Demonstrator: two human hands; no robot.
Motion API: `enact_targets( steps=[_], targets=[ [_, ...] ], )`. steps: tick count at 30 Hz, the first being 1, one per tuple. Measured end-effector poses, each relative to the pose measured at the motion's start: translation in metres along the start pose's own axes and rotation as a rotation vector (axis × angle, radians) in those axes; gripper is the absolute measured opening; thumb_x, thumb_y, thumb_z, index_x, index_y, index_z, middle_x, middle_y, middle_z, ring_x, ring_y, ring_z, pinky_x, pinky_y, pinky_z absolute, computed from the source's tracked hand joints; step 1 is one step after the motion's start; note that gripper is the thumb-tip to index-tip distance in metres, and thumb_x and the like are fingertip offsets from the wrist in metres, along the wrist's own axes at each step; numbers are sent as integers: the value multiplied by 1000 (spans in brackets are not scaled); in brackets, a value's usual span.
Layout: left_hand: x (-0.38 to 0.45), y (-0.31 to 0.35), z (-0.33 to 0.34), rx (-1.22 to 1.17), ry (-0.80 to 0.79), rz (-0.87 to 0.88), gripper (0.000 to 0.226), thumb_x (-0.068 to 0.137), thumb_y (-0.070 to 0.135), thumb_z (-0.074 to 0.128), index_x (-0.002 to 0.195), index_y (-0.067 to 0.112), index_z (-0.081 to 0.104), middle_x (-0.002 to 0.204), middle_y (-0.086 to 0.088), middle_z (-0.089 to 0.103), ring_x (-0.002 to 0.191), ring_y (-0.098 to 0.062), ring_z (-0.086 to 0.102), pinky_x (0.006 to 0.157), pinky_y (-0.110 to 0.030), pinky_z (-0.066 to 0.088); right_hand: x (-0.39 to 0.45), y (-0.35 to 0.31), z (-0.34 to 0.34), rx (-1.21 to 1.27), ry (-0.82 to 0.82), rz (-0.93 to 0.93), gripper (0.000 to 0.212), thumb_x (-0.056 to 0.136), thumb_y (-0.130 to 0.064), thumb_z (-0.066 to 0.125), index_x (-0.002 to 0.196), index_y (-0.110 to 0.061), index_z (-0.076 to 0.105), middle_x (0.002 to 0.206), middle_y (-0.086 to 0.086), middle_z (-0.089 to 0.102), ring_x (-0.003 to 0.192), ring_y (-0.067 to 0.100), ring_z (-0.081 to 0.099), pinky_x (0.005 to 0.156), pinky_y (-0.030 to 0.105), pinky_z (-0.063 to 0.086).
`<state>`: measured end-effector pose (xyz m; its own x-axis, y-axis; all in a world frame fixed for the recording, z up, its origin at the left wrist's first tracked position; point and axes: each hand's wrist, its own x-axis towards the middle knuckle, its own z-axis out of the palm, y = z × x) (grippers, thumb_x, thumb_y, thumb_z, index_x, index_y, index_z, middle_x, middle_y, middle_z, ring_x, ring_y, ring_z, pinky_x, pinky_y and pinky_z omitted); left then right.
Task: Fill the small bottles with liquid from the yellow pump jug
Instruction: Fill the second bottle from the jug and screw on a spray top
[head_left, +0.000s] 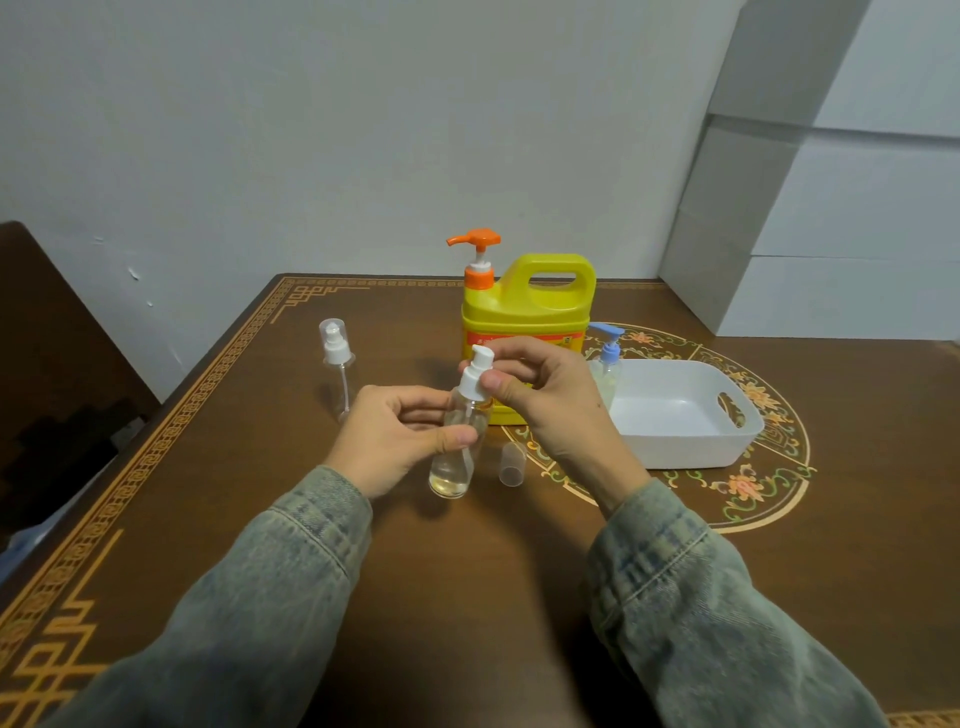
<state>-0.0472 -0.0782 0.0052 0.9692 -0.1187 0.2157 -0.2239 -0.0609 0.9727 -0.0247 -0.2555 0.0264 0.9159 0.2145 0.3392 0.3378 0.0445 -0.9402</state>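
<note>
Clear plastic spray bottle (457, 457), tilted: my left hand (400, 441) gripped its body; my right hand (545, 395) pinched its white pump head (475, 374).

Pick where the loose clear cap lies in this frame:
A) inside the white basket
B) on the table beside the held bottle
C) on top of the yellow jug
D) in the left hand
B: the clear cap lies on the table, just right of the held bottle and outside the white basket.
</note>
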Motion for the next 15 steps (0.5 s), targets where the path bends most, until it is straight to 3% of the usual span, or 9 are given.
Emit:
enact_targets(
  steps=[5,15],
  targets=[
    [-1,0,-1,3,10,-29,38,53,15,83,90,16,75,88,-2,77,84,-14,73,80,-25,58,-2,4,-1,2,9,9,21,87,-2,70,103,-14,69,102,11,76,98,25,72,92,47,56],
    [-1,-1,3,13,18,-35,38,56,17,83,93,15,75,90,-4,77,85,-15,73,80,-24,58,-2,8,-2,-53,46,-10,22,87,-4,70,109,-8,69,102,6,76,98,18,71,87,30,57]
  ],
)
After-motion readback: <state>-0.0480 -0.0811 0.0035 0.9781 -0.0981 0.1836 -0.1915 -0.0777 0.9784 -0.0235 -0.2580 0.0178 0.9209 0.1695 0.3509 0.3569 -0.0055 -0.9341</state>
